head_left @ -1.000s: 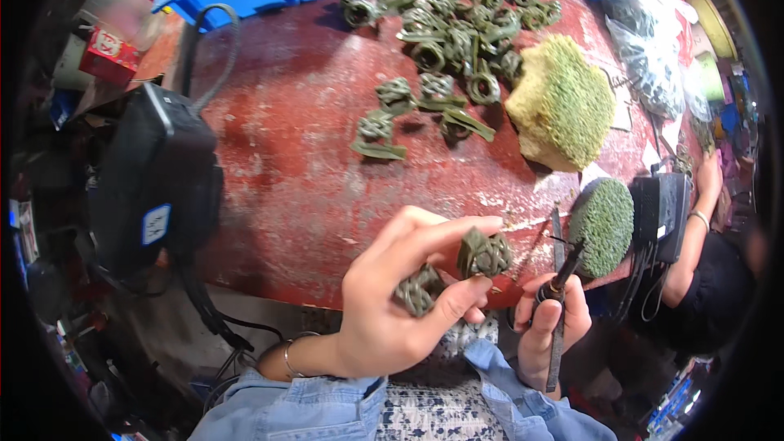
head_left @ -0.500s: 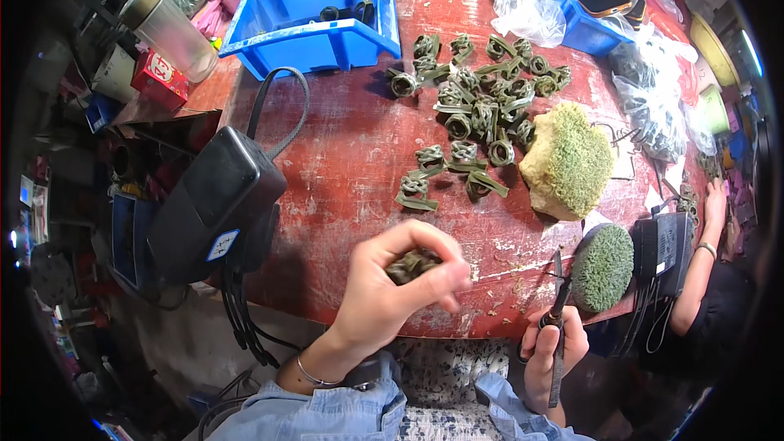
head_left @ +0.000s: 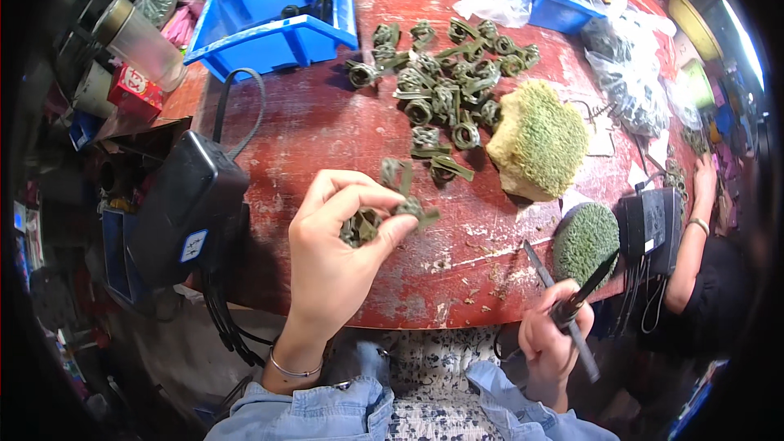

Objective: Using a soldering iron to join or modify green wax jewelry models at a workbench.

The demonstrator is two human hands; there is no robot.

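My left hand (head_left: 331, 237) is closed, its thumb and fingers pinching small green-brown openwork rings with flat tails (head_left: 410, 209). More such pieces (head_left: 359, 227) sit in the curl of its palm. Beyond it, a cluster of similar rings (head_left: 445, 94) lies on the red table. At the near right edge, my right hand (head_left: 554, 335) grips a black-handled pen-like tool (head_left: 590, 284) together with a flat grey metal strip, perhaps a file (head_left: 537, 263). The pen tool's dark tip crosses in front of a round green textured pad (head_left: 586, 241).
A yellow-green sponge-like block (head_left: 541, 139) rests right of the rings. Blue bins (head_left: 278, 37) and clear bags (head_left: 629, 86) stand at the back. A black device with a strap (head_left: 184, 204) is at left, a black box (head_left: 653, 229) at right. Another person's arm (head_left: 694, 237) reaches in at far right.
My left hand has reached forward and left, its fingers now on the nearest rings. In my right hand the pen tool and strip have swung apart into a cross. The view has shifted right.
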